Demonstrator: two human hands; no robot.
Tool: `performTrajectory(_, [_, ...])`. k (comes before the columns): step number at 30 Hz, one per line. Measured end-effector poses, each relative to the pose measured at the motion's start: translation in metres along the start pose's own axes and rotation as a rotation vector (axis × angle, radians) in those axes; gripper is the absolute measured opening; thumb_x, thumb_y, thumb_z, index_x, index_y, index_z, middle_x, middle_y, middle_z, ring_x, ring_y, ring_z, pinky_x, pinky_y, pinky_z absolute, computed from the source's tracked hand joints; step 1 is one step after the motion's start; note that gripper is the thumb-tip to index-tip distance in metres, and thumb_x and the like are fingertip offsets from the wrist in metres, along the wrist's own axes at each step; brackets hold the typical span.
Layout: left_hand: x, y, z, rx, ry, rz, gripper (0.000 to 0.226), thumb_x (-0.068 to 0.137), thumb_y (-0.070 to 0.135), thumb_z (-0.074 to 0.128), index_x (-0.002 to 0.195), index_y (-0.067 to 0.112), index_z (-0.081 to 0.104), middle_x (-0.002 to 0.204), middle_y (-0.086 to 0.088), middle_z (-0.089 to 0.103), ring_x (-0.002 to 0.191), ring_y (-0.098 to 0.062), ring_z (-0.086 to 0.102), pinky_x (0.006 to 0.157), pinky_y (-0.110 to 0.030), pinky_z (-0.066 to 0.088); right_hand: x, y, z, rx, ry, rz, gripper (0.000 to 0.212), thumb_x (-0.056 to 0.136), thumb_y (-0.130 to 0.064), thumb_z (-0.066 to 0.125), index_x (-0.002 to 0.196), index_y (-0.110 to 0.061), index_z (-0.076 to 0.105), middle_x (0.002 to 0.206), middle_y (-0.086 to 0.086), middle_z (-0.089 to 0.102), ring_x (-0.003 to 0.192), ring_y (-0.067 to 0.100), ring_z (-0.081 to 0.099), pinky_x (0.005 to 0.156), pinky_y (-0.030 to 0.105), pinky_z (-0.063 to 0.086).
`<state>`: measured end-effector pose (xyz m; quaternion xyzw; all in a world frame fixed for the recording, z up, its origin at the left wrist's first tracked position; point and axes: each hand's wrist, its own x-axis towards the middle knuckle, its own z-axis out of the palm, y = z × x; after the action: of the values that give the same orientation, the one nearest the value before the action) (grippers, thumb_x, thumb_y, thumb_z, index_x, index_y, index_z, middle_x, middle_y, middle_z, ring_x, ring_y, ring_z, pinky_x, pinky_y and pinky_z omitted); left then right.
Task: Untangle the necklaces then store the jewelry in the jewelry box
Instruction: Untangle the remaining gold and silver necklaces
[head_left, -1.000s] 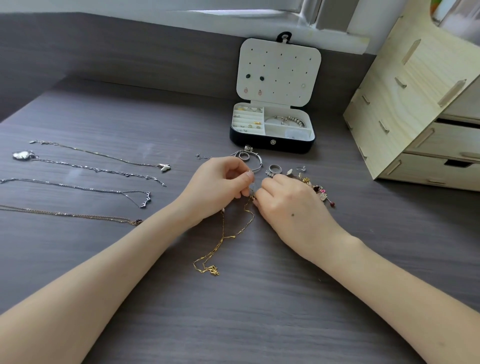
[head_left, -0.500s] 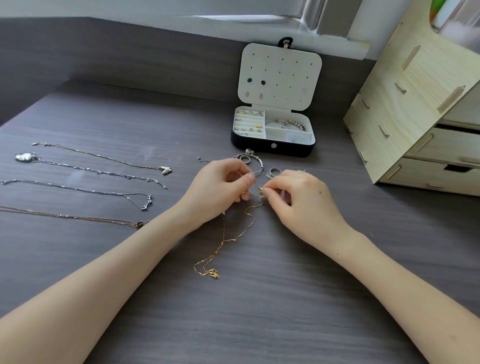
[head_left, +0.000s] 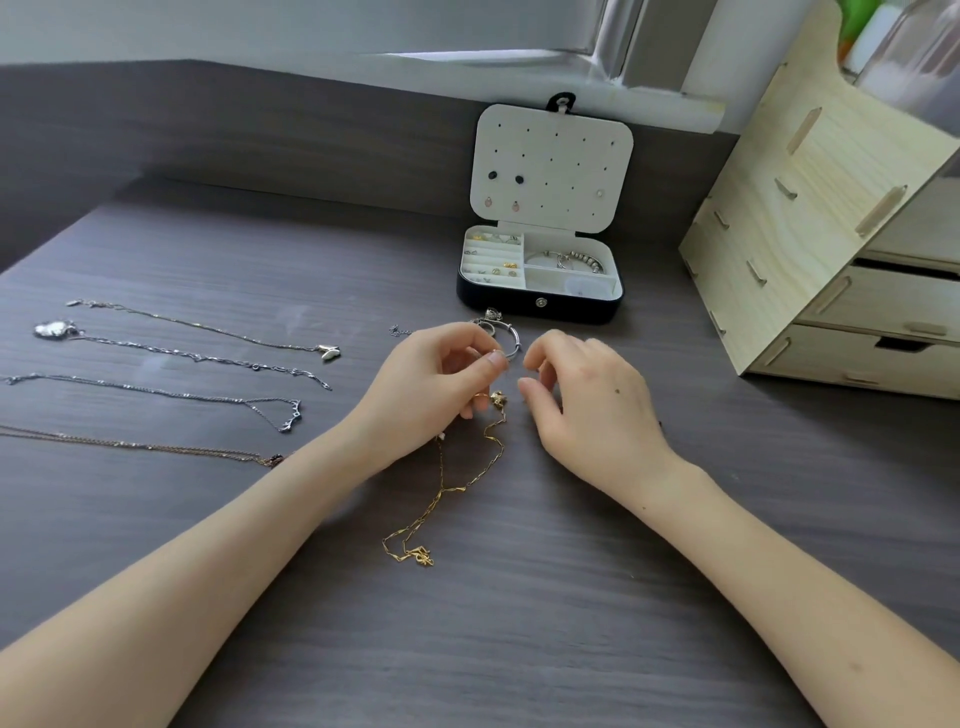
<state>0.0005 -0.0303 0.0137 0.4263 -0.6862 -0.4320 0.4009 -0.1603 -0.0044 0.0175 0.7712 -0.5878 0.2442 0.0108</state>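
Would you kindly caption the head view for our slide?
Left hand holds a gold necklace before the open jewelry box.

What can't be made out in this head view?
Head view:
- Thin gold chain necklace: its upper end is covered by the left hand's curled fingers gripping it, so any knot is hidden.
- Dark wood-grain table under the right hand: covered by it.
- Lowest silver chain and rose-gold chain: cut off by the left edge.
- Small pieces in the open black jewelry box: too small to identify.

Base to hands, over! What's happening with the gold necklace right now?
Left hand pinching gold necklace top end; right hand beside, nothing visible in it. Jewelry box open. Silver hoop lies between hands and box.
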Motion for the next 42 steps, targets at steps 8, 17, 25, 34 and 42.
performTrajectory(8, [-0.001,0.001,-0.002,0.024,-0.011,0.027,0.011,0.091,0.018,0.06,0.079,0.018,0.061,0.06,0.002,0.061,0.053,-0.012,0.055,0.053,-0.019,0.044,0.0,0.001,-0.001,0.298,-0.086,0.019,0.012,0.08,-0.026,0.059,0.081,-0.018,0.067,0.099,-0.005,0.064,0.099,0.019,0.051,0.089,0.033,0.039])
performTrajectory(17, [0.004,0.003,-0.011,0.289,0.046,0.124,0.008,0.088,0.024,0.065,0.082,0.02,0.067,0.085,0.008,0.065,0.08,-0.002,0.061,0.08,-0.025,0.049,-0.007,0.001,-0.05,0.802,-0.12,0.255,0.012,0.09,-0.011,0.058,0.079,-0.011,0.062,0.064,0.0,0.063,0.06,0.007,0.057,0.06,0.015,0.044])
performTrajectory(25, [-0.002,0.027,-0.029,-0.199,-0.054,-0.098,0.013,0.093,0.012,0.055,0.086,0.004,0.063,0.065,0.003,0.058,0.063,-0.01,0.058,0.075,-0.025,0.056,-0.01,0.001,-0.092,0.812,-0.214,0.351,0.01,0.085,-0.019,0.067,0.076,-0.015,0.07,0.051,-0.011,0.055,0.042,0.005,0.041,0.053,0.028,0.033])
performTrajectory(34, [-0.01,0.027,-0.104,-0.189,0.073,-0.224,0.008,0.088,0.008,0.059,0.083,0.007,0.064,0.062,0.001,0.06,0.061,-0.012,0.051,0.057,-0.018,0.043,0.009,-0.028,-0.08,0.722,-0.257,0.347,0.013,0.086,-0.024,0.066,0.078,-0.017,0.072,0.048,-0.012,0.049,0.045,0.005,0.037,0.041,0.018,0.029])
performTrajectory(42, [0.003,0.028,-0.169,0.081,0.103,-0.234,0.006,0.09,0.013,0.061,0.09,0.009,0.066,0.067,0.004,0.063,0.062,-0.009,0.051,0.057,-0.021,0.041,0.059,-0.063,-0.049,0.745,-0.088,0.22,0.012,0.086,-0.013,0.063,0.078,-0.008,0.071,0.064,-0.005,0.063,0.055,0.001,0.053,0.053,0.012,0.04])
